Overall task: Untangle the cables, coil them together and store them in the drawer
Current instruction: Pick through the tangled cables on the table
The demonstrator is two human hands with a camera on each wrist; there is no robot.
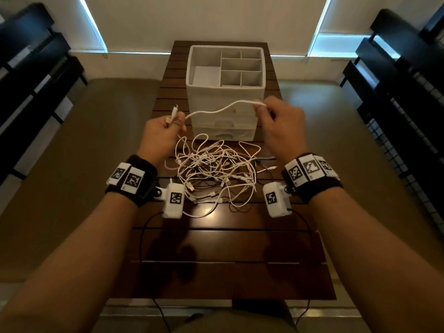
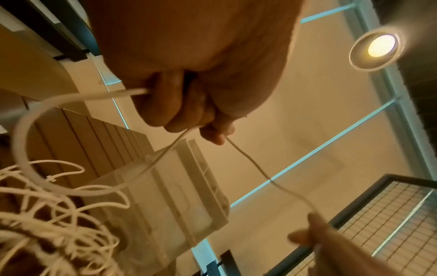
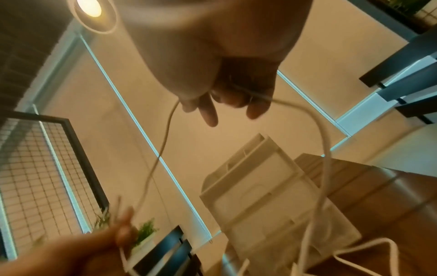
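Observation:
A tangle of white cables (image 1: 213,169) lies on the dark wooden table (image 1: 228,248), in front of a white drawer unit (image 1: 225,97). One white cable (image 1: 216,111) is stretched in the air between both hands. My left hand (image 1: 165,131) grips its plug end, fingers curled round it (image 2: 179,104). My right hand (image 1: 276,121) pinches the cable farther along (image 3: 227,93), and the rest hangs down to the pile. Both drawers of the unit look closed.
The unit's top is an open tray with several empty compartments (image 1: 240,68). Black shelving (image 1: 31,68) stands at the left and a black wire-mesh rack (image 1: 396,92) at the right. Thin black wires (image 1: 144,231) run from the wrist cameras over the table's near part.

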